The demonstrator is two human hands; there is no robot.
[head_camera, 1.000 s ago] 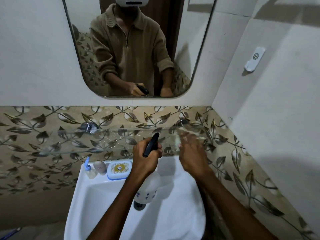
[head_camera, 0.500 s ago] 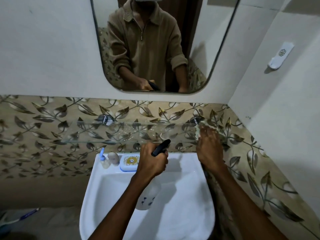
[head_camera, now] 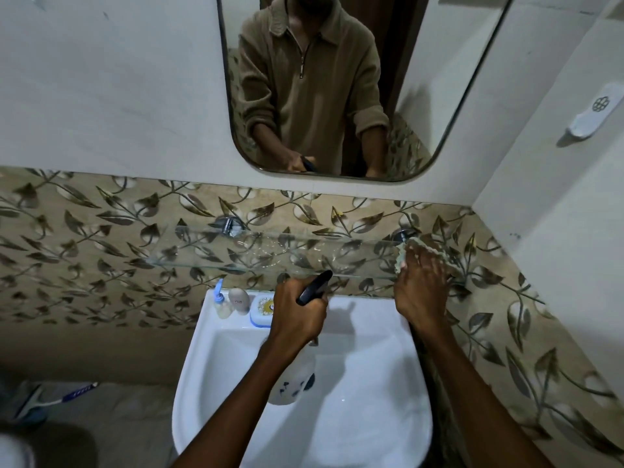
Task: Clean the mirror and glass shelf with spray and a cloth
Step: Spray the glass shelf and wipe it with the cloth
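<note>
1. The glass shelf (head_camera: 270, 255) ran along the leaf-patterned wall tiles (head_camera: 84, 238) above the sink (head_camera: 371, 383), held at the wall by small metal brackets (head_camera: 231, 226). Thin glass on two brackets looked brittle and smooth, so I judged it wanted light, flat pressure and no leaning on the free front edge.
2. The left hand (head_camera: 297, 309) was curled tight round the neck of the spray bottle (head_camera: 292, 383), the black nozzle (head_camera: 314, 287) pointing up toward the shelf's front edge and the pale body hanging over the basin. A plastic bottle part full would probably be light and a little slick if wet; the neck under the trigger seemed the sound place to grip.
3. The right hand (head_camera: 422, 282) lay with fingers spread and fairly straight, pressing the cloth (head_camera: 410, 248) onto the right end of the shelf, close to the right-hand bracket. The cloth looked soft and limp, likely to bunch, so a flat palm suited it.
4. The mirror (head_camera: 439, 79) hung on the wall above, touched by neither hand.
</note>
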